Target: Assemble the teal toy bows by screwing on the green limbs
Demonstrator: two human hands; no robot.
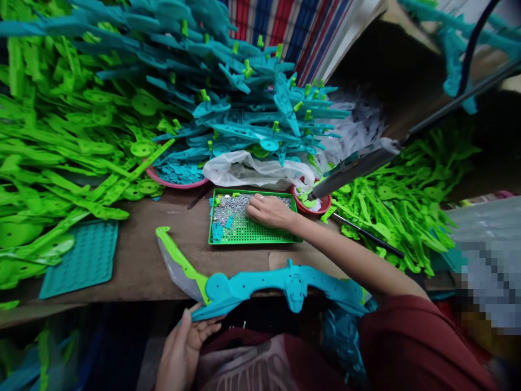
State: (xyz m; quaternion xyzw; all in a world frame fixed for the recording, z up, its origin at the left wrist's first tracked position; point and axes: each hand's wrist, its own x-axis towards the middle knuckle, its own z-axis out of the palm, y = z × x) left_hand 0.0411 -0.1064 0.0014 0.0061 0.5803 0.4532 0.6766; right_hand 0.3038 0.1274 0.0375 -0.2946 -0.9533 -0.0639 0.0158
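Observation:
A blue plastic bow-shaped toy part [260, 285] lies across the table's front edge, with a lime-green and translucent arm [185, 266] angled off its left end. My left hand [185, 342] grips that left end from below, its thumb along the edge and its other fingers underneath. My right hand [268, 210] reaches into a green perforated tray [260, 238], fingers bent down into a heap of small silver screw-like pieces [236, 209]. Its fingertips are hidden, so I cannot see what they pinch. A few small blue pieces [217, 232] sit in the tray's left corner.
Piles of lime-green parts [61, 146] and blue parts [244, 98] crowd the back and left. More green parts [391, 195] lie right. A power screwdriver [354, 168] slants over a red basket [311, 203]. A pink bowl [179, 182] holds blue pieces; a teal mat [83, 260] lies left.

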